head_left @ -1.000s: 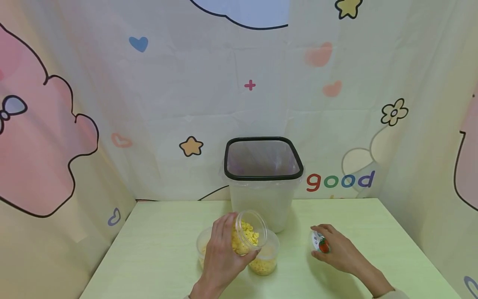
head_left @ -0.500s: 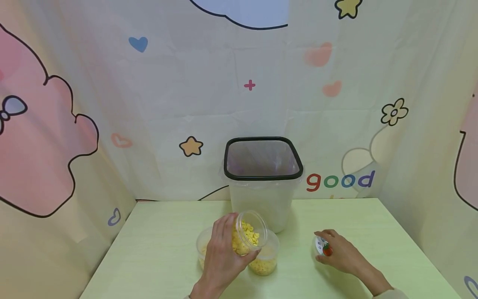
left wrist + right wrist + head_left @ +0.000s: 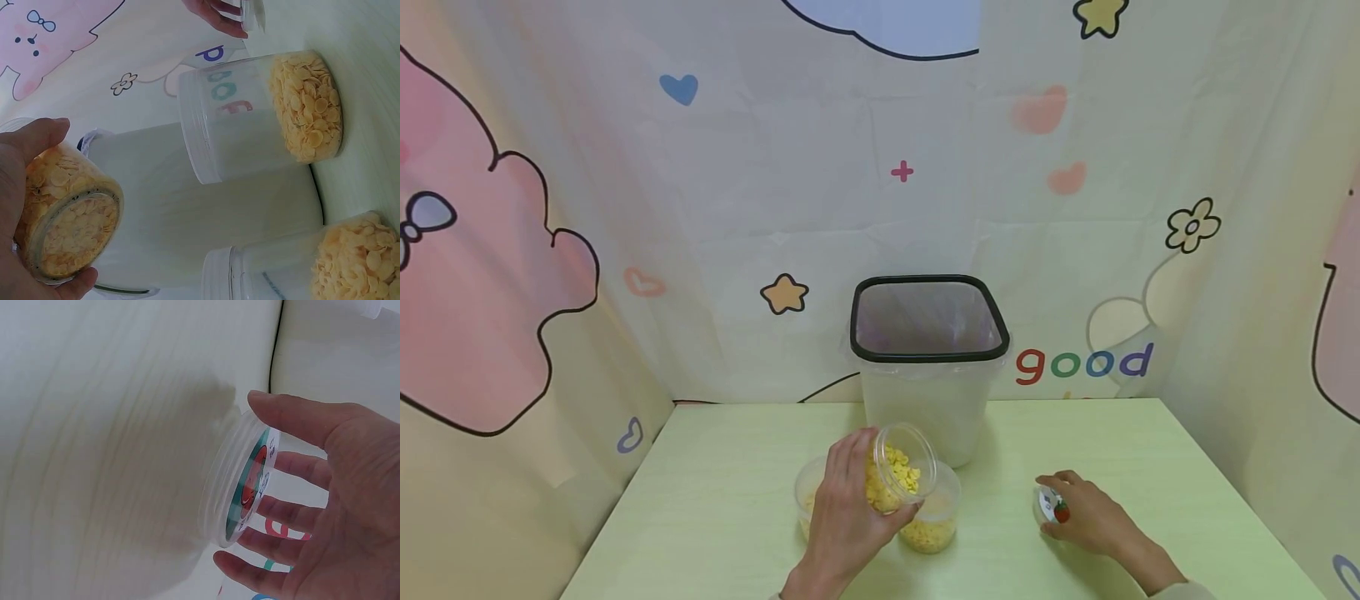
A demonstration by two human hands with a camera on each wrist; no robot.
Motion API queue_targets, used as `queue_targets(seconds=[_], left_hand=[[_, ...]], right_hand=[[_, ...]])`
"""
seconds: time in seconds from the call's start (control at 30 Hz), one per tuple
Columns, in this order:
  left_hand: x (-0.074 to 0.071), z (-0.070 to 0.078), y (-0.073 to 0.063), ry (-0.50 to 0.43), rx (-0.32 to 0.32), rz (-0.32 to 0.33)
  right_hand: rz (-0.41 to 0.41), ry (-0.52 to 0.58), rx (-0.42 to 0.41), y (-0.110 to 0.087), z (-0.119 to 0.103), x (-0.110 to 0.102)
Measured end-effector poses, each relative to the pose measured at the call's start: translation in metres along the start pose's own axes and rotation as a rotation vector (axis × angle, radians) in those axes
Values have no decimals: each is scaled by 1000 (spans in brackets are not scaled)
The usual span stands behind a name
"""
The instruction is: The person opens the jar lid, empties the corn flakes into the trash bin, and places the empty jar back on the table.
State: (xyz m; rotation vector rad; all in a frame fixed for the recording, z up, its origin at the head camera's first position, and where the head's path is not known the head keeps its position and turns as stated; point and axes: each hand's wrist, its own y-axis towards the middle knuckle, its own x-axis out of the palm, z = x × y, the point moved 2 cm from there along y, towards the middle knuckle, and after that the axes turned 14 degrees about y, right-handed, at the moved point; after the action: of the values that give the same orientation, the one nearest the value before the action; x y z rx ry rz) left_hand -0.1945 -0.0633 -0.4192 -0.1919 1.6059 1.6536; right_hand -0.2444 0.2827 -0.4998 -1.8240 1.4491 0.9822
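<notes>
My left hand grips a clear plastic jar, tilted with its open mouth facing up and right. Yellow flakes fill much of that jar, and its base faces the left wrist camera. Behind it stand two more lidless clear jars, one to the right and one mostly hidden to the left, each partly filled with flakes. Over on the right, my right hand holds a round lid by its rim, close above the table. A red tomato-like picture marks the lid's label.
A tall translucent bin with a black rim stands behind the jars at the table's back edge. The pale green table meets a printed cloth backdrop with hearts, stars and the word "good".
My right hand has moved slightly right and down toward the table with the lid. The left hand and its tilted jar have stayed in place.
</notes>
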Motion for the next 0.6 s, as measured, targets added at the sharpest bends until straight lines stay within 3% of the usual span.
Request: queue_targets(seconds=[0.6], left_hand=[[0,1,-2,7,-6,2]], right_hand=[[-42,-24,45,1,7,3]])
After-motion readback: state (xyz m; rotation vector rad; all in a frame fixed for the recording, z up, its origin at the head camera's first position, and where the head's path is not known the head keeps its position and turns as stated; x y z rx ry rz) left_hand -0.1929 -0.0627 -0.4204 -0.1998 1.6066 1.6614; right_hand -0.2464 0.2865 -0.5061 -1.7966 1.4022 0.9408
